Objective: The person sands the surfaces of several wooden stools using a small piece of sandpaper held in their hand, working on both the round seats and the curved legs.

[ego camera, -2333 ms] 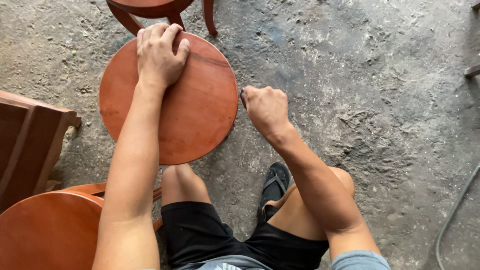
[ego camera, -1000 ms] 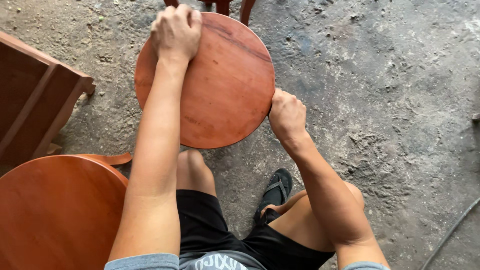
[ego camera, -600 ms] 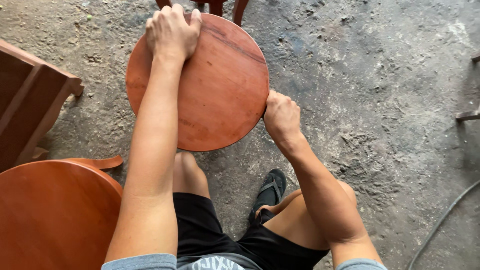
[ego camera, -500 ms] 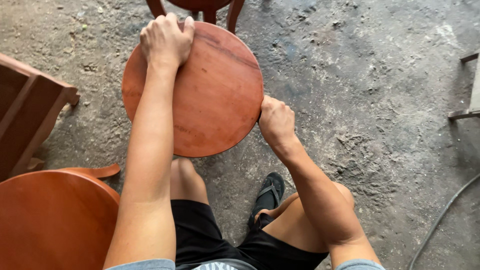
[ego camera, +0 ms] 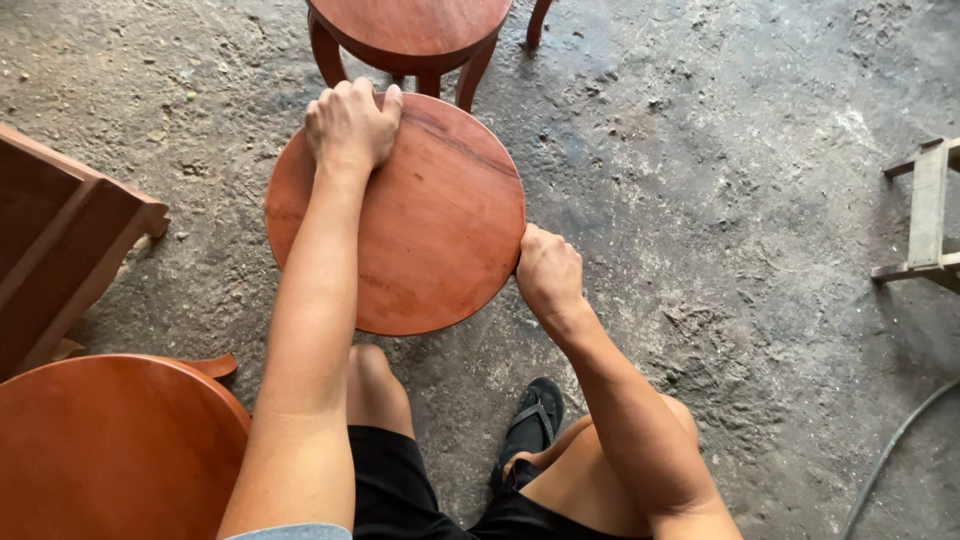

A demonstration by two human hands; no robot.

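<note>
Rough concrete floor [ego camera: 700, 150], a round wooden stool [ego camera: 430, 220] before the seated person.
Left hand [ego camera: 350, 125] curls over the seat's far rim; right hand [ego camera: 547, 275], clenched, presses its right edge. Another stool [ego camera: 410, 30] stands just beyond.

Stool top [ego camera: 430, 230] shifted nearer; more of 2nd stool [ego camera: 410, 25] visible.
</note>
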